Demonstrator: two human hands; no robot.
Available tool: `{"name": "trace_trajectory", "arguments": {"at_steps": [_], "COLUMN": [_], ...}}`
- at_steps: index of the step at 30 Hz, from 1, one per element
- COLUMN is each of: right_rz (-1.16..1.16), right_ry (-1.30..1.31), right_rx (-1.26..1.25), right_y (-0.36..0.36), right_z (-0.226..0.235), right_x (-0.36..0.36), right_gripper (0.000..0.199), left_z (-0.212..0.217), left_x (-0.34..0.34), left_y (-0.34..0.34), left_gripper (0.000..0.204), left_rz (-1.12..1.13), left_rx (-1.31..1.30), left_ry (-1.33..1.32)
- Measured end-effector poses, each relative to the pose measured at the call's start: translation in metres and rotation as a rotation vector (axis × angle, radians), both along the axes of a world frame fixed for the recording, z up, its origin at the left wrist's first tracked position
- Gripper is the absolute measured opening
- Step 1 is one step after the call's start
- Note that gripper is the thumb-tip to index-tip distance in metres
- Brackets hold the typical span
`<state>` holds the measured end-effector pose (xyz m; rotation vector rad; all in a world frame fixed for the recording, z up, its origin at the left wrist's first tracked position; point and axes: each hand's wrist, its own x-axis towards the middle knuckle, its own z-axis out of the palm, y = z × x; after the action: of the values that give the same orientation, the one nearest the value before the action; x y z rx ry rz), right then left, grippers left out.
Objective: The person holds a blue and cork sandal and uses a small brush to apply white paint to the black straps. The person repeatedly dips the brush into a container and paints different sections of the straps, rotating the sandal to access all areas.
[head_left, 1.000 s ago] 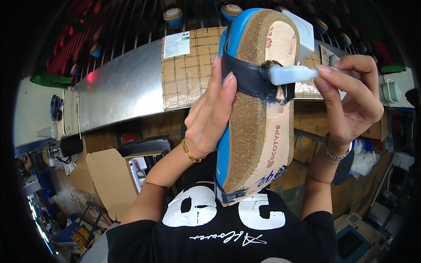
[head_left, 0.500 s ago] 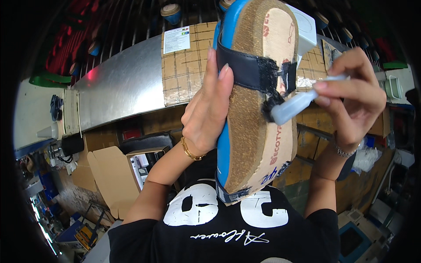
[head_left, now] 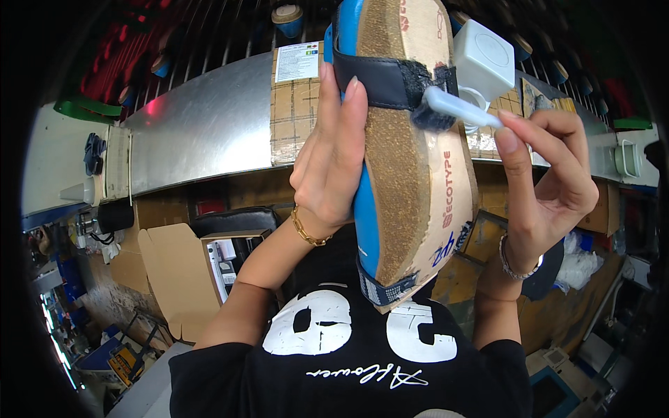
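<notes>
A sandal on a blue last [head_left: 367,233] is held up, sole side toward me. Its cork midsole [head_left: 394,181] has a pale insole board with red print and blue handwriting. Round its side runs a black strap [head_left: 376,82], the end lying frayed and dark on the sole. My left hand [head_left: 327,164] grips the last and strap from the left, fingers partly hidden behind. Between thumb and fingertips, my right hand [head_left: 550,177] pinches a brush with a pale plastic handle [head_left: 463,108]. The brush's dark bristles touch the sole at the strap end.
Behind the sandal stands a white container [head_left: 486,59] on a cardboard-covered metal bench [head_left: 198,118]. Beyond lies a rack [head_left: 223,28] with several blue lasts. An open cardboard box [head_left: 178,268] sits below left; a green-edged part [head_left: 87,109] is at far left.
The brush has moved up and left along the sole, its handle now slanting down to the right. The sandal has tilted slightly, uncovering more of the white container.
</notes>
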<state>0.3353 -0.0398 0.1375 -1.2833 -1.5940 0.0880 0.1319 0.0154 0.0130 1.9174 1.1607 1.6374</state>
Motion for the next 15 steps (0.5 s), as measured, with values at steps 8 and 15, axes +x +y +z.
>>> {"name": "trace_trajectory", "arguments": {"at_steps": [8,15], "right_rz": [0.118,0.283], "right_ry": [-0.04,-0.005], "right_rx": [0.135,0.006], "right_y": [0.01,0.002], "right_z": [0.002,0.0], "right_x": [0.006,0.021], "right_gripper": [0.023,0.023], "left_z": [0.008,0.02], "left_x": [-0.004,0.0], "left_y": [-0.002,0.007], "left_gripper": [0.074,0.072], "left_rz": [0.04,-0.055], "left_rx": [0.04,0.176], "left_ry": [0.035,0.087]}}
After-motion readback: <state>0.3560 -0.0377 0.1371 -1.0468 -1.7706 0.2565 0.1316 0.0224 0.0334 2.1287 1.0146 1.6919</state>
